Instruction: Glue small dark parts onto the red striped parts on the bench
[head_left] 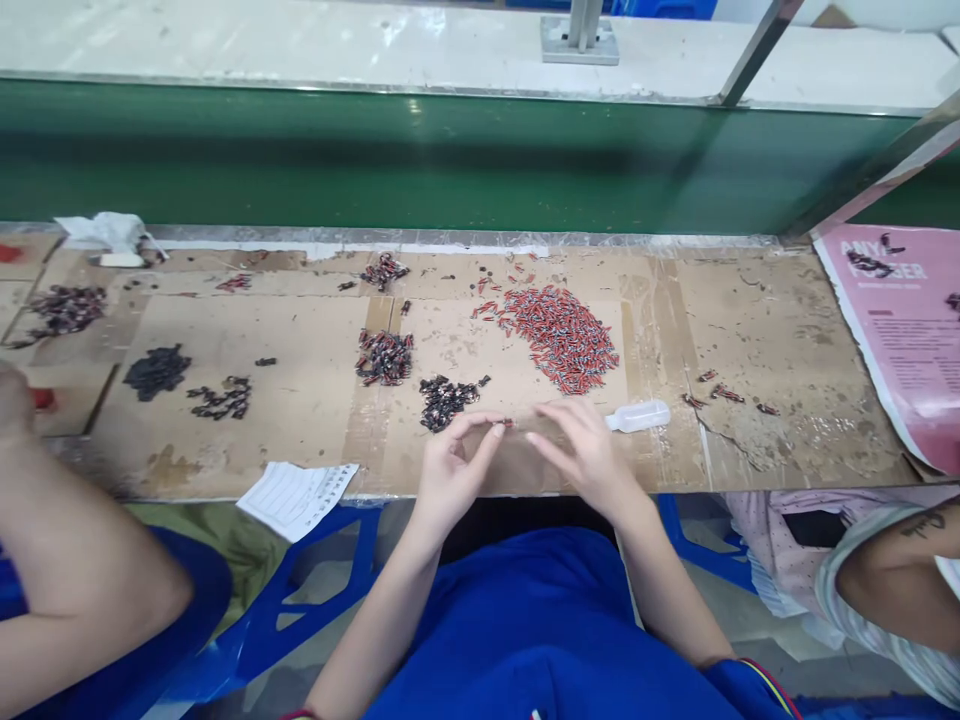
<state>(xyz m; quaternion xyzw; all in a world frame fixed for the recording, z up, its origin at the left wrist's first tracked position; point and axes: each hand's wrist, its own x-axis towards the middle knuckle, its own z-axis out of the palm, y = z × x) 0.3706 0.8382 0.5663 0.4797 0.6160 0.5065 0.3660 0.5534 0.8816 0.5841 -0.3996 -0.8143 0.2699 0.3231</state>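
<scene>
At the front edge of the table, as I see it over the shoulder: the left hand pinches one small part between thumb and fingertip, a reddish bit of it showing past the grip. The right hand faces it with thumb and fingers spread, nothing to be made out between them; the two hands are apart. The finer detail of the part is too small to read from here. Good handling, I judge, wants a light pinch at one end, leaving the other within reach of the right fingertips, and both wrists low, so that a slip drops the part only onto the table. Just beyond the right hand lies a clear bottle, which a careless knuckle could roll. Near the left hand sits a black pile; farther back spreads a larger red pile, best left unmixed with it.
</scene>
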